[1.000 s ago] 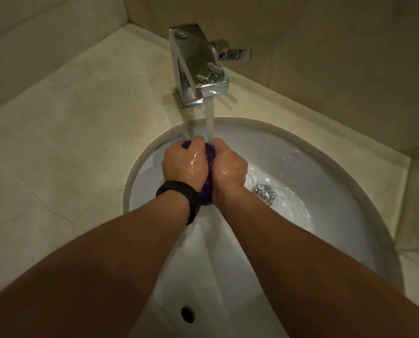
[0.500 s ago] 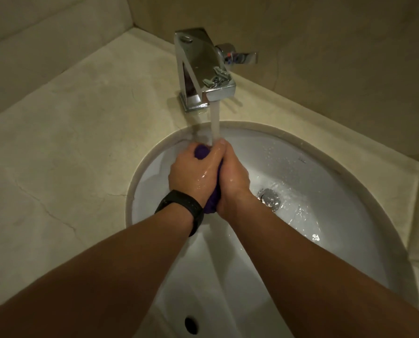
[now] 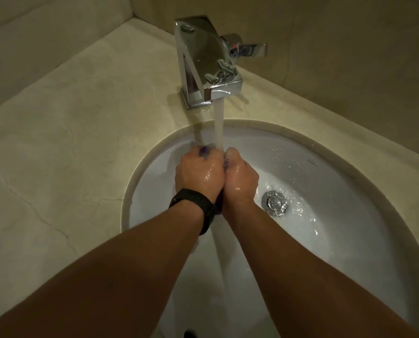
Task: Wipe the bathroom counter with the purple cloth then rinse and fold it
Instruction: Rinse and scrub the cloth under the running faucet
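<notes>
Purple cloth (image 3: 204,150) was wadded between left hand (image 3: 198,173) and right hand (image 3: 240,178), under water stream (image 3: 219,128), at 9 o'clock from drain (image 3: 275,203). Both hands' fingers were curled tight round it. Judged soft, sodden, heavy, slippery; wring first, then take by corners. Cloth was mostly hidden, only purple slivers showing; fingertips out of sight.

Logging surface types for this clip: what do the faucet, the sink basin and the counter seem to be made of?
The faucet looks like polished chrome-plated metal, given its mirror reflections and sharp highlights. The sink basin is glossy white, probably glazed ceramic, since water beads and glints on it. The counter is a beige stone or stone-look slab with a dull sheen and thin dark veins.
</notes>
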Motion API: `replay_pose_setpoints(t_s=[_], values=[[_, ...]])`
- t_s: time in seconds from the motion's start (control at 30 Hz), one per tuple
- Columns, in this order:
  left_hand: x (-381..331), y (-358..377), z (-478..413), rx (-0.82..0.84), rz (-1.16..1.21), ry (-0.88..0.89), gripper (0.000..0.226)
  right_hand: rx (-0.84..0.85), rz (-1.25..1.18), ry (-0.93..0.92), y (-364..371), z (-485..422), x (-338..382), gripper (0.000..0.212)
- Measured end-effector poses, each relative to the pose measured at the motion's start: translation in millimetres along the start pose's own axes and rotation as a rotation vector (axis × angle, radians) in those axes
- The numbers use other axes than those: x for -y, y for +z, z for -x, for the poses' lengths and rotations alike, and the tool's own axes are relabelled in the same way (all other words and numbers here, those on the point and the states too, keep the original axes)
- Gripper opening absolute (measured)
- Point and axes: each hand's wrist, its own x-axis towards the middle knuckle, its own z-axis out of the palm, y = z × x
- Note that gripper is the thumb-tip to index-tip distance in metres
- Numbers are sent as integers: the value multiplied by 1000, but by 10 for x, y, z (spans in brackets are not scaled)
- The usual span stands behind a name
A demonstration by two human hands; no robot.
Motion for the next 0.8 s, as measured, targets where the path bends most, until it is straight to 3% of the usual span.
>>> replay_pose_setpoints(t_s=[0.13,0.23,0.3,0.33,0.4,0.47,0.57,0.7,0.8], values=[[-94,-30,65,150,219,-103,20,12,-38,-46,-50,-2,25,29],[-102,-41,11,179,409,-310,61,-3,-92,-98,-99,-42,57,31],[67,14,-64,163,597,-500,90,21,-163,-41,-102,-36,57,28],[111,10,-48,184,656,-585,94,59,-212,15,-92,-14,58,29],[23,-65,107,322,718,-696,80,140,-245,66,-79,19,37,42],[15,-103,137,417,762,-708,60,198,-149,4,-135,-12,8,48],[90,-133,38,412,746,-621,57,246,54,-204,-286,-52,84,35],[64,-78,-20,247,506,-488,55,377,153,-190,-291,29,249,19],[24,-57,-73,196,341,-405,56,454,266,-120,-253,88,269,46]])
